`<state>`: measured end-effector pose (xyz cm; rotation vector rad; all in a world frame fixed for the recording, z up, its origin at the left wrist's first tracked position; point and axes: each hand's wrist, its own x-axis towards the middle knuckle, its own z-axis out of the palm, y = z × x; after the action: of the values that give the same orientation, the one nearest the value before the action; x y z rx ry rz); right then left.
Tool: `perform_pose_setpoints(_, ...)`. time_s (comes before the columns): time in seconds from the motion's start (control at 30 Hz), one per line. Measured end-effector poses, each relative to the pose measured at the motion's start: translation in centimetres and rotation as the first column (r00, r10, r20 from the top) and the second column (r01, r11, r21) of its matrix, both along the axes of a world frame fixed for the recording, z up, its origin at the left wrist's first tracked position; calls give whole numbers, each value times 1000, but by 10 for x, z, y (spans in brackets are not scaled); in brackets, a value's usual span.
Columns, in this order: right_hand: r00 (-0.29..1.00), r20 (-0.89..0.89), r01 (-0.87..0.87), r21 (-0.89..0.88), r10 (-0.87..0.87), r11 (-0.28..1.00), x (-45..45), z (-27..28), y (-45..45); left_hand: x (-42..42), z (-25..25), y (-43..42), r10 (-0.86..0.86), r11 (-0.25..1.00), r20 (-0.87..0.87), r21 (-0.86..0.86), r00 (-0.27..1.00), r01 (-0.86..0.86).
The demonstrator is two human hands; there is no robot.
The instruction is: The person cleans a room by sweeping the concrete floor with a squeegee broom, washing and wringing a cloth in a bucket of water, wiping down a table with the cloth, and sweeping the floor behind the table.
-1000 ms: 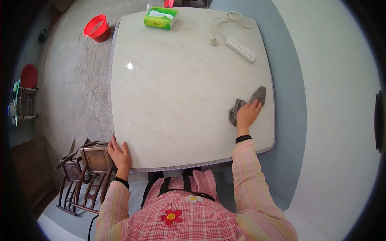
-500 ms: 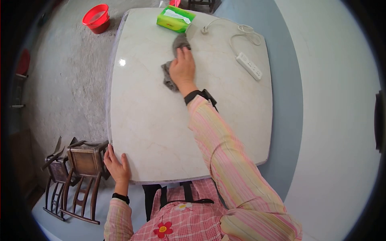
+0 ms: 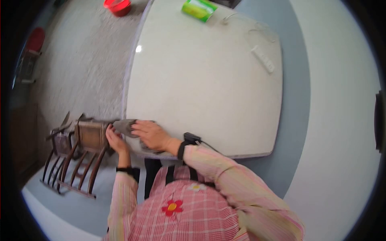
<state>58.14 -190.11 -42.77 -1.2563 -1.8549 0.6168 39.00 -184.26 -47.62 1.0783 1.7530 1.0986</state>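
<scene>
My right hand [image 3: 152, 135] presses a grey cloth [image 3: 125, 127] against the pale, marble-patterned table [image 3: 201, 92] at its near left corner. Part of the cloth shows beyond my fingertips, and its left end reaches the table's edge. Just off that edge is my left hand [image 3: 116, 140], fingers stretched and slightly cupped, holding nothing that I can see. Its fingertips are close to the cloth's end; whether they touch it I cannot tell.
Wooden chairs [image 3: 91, 134] stand left of my left hand. Toward the table's far end lie a green tissue pack [image 3: 199, 10] and a white power strip [image 3: 262, 59] with its cord. A red bucket [image 3: 118, 7] is on the floor at far left. A wall [image 3: 337, 120] runs along the right.
My right hand has drawn the cloth from the table's far middle back to the near left corner. My left hand has shifted off the tabletop to just beyond its edge. The view has moved.
</scene>
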Motion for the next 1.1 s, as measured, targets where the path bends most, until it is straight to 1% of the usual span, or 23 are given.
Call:
perform_pose_setpoints(0.03, 1000, -7, -20, -23, 20, 1000, -5, -2, -22, -7, 2, -1, 108, 992, 5, -59, 994, -107)
perform_pose_setpoints(0.07, 998, -32, -46, -33, 45, 998, -8, 2, -43, -19, -2, -4, 136, 984, 5, -118, 991, -134)
perform_pose_setpoints(0.13, 983, -179, -79, -233, 37, 969, -4, 13, -84, -41, -16, -16, 164, 967, -18, -196, 986, -165)
perform_pose_setpoints(0.17, 973, -219, 0, -311, -72, 950, -2, 18, -102, -51, -18, -24, 179, 964, -20, -194, 984, -180)
perform_pose_setpoints(0.23, 903, -261, 189, -471, -340, 862, 20, 29, -125, -72, -18, -45, 34, 951, -112, -301, 993, -67)
perform_pose_setpoints(0.27, 833, -260, 285, -557, -489, 780, 42, 38, -134, -83, -12, -55, -73, 931, -176, -366, 982, 3)
perform_pose_setpoints(0.3, 735, -213, 437, -578, -644, 689, 71, 39, -136, -98, -17, -70, -71, 925, -191, -381, 979, -7)
perform_pose_setpoints(0.33, 588, -305, 515, -573, -749, 637, 109, 44, -133, -116, -29, -84, -241, 933, -344, -341, 907, 119)
perform_pose_setpoints(0.37, 543, -354, 584, -492, -761, 646, 155, 38, -133, -130, -33, -94, -388, 913, -487, -318, 782, 256)
perform_pose_setpoints(0.4, 562, -245, 664, -436, -790, 608, 197, 55, -125, -130, -21, -106, -424, 903, -532, -312, 733, 296)
perform_pose_setpoints(0.43, 558, 16, 759, -413, -829, 503, 231, 67, -122, -140, -18, -118, -431, 899, -533, -320, 728, 298)
perform_pose_setpoints(0.5, 497, 87, 856, -210, -863, 472, 280, 43, -124, -160, -15, -141, -567, 819, -579, -474, 587, 323)
perform_pose_setpoints(0.53, 500, 90, 854, -215, -861, 473, 278, 23, -127, -177, -23, -153, -568, 817, -578, -480, 586, 319)
perform_pose_setpoints(0.6, 282, 452, 867, 257, -846, 426, 267, -11, -134, -210, -41, -171, -558, 778, -473, -584, 682, 232)
perform_pose_setpoints(0.63, 322, 433, 866, 226, -842, 447, 245, -11, -130, -214, -38, -177, -560, 776, -470, -587, 682, 233)
perform_pose_setpoints(0.7, 437, 401, 819, 193, -805, 541, 170, -13, -117, -221, -27, -182, -474, 788, -343, -575, 811, 218)
perform_pose_setpoints(0.8, 704, 313, 634, 128, -638, 762, 41, -10, -86, -235, -32, -178, -595, 704, -338, -657, 729, 270)
perform_pose_setpoints(0.9, 834, 253, 505, 12, -491, 863, -71, 6, -47, -268, -72, -169, -608, 734, -338, -584, 718, 346)
perform_pose_setpoints(0.93, 893, 163, 428, -22, -419, 903, -98, 9, -34, -251, -43, -150, -586, 669, -240, -682, 774, 294)
perform_pose_setpoints(0.97, 936, 68, 348, -50, -344, 936, -117, 12, -24, -250, -39, -135, -592, 665, -234, -682, 771, 304)
perform_pose_setpoints(1.0, 932, 74, 358, -47, -355, 932, -126, 16, -18, -251, -37, -119, -586, 662, -215, -682, 781, 309)
perform_pose_setpoints(1.07, 896, -327, 151, -413, -301, 898, -138, 28, -7, -251, -26, -90, -599, 659, -196, -671, 776, 339)
perform_pose_setpoints(1.1, 895, -318, 173, -400, -314, 900, -132, 39, -6, -245, -19, -74, -541, 692, -186, -652, 820, 309)
